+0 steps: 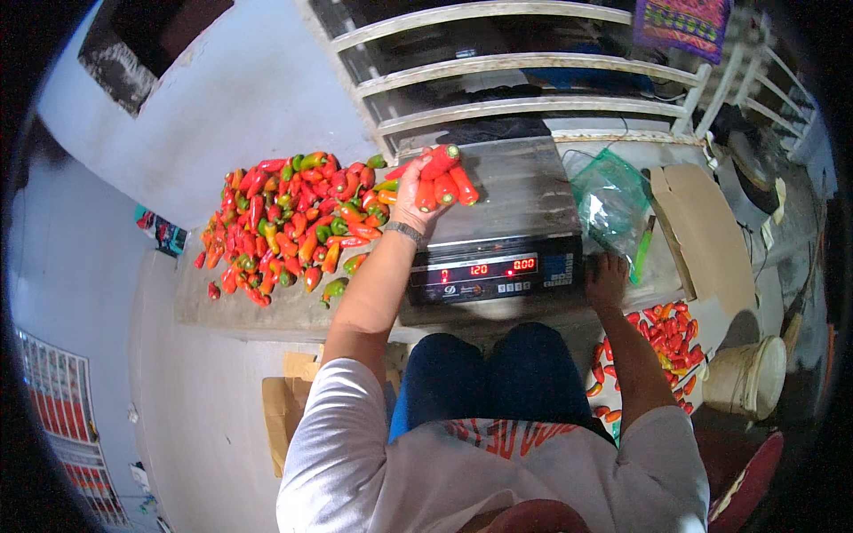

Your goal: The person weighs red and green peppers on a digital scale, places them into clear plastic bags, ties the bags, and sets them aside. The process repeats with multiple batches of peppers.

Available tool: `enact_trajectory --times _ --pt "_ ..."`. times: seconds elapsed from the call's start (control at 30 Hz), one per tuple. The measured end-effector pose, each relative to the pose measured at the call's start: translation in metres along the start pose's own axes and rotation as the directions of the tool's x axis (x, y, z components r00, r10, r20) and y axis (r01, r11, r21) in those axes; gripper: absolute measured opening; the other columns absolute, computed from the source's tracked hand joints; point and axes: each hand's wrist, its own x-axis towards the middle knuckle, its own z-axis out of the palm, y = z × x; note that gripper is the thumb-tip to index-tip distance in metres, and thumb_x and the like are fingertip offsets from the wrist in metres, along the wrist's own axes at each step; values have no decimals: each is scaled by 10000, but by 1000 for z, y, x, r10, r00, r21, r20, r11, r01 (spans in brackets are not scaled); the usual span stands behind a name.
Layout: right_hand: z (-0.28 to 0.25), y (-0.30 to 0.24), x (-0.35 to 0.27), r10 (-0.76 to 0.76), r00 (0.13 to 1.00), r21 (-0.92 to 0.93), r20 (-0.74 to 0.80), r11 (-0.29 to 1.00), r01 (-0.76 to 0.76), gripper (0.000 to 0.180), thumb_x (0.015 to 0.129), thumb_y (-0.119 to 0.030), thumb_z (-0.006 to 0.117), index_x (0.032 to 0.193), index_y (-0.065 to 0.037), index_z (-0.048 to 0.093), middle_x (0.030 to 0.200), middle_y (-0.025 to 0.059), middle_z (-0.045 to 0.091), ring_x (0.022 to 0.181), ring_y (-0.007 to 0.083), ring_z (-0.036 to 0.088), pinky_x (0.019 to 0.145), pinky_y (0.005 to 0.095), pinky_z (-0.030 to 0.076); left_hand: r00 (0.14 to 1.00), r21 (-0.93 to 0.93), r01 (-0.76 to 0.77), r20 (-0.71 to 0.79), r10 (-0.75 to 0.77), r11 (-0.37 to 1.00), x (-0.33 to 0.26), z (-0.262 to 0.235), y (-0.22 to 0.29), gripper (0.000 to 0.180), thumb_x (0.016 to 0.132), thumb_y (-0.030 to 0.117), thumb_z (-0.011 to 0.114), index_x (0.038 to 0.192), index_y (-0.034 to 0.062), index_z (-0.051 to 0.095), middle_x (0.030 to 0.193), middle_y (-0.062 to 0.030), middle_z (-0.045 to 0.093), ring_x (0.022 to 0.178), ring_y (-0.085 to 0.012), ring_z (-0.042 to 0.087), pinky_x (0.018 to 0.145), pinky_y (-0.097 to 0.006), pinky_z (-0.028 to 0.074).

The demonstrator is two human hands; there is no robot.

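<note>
Clasping a bunch of red peppers [446, 182], the person's left hand [413, 202] is curled around them over the left part of the scale's dark plate; whether they touch the plate cannot be told. A wristband [404, 232] circles that wrist. The scale [524, 186] stands on the bench [209, 306], red digits lit on its front panel. Left of it spreads a large heap of red, orange and green peppers [293, 222]. The right hand [608, 277] is at the scale's right side, fingers pointing forward; it cannot be told whether it grips anything. Near it are a bright green strip [642, 250] and a clear green-edged plastic bag [613, 197], with a cardboard piece [702, 218] farther right.
</note>
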Motion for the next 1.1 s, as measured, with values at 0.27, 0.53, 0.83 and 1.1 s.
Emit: enact_trajectory --times 0.27,0.53,0.83,1.1 --pt "-48 -43 38 143 964 411 -226 911 -38 404 745 -159 582 1112 -39 462 1081 183 452 1068 340 401 943 439 296 997 -153 79 -5 -81 985 5 29 -44 194 755 118 572 942 144 526 1002 -106 579 956 -318 553 852 -464 443" --pt "-130 -174 126 -345 901 517 -262 738 433 994 450 -380 828 1307 -193 359 1330 247 170 1201 425 286 976 461 321 990 200 -118 -51 131 973 -1 64 -64 188 792 91 542 951 148 460 945 -85 561 884 -259 570 780 -413 491" --pt "-42 -167 158 -119 979 721 -163 663 201 771 484 -268 771 1172 -101 466 1177 208 296 1102 374 369 939 394 362 986 143 -127 -92 141 981 24 41 -77 149 803 214 565 872 95 509 861 -73 560 865 -239 558 802 -383 460" --pt "-31 -181 158 13 975 671 -224 728 144 662 499 -191 723 1106 -68 491 1128 190 315 1066 339 357 925 377 351 694 551 -402 -337 636 731 41 13 -44 334 832 306 569 990 70 394 721 -56 539 573 -155 502 512 -313 453"
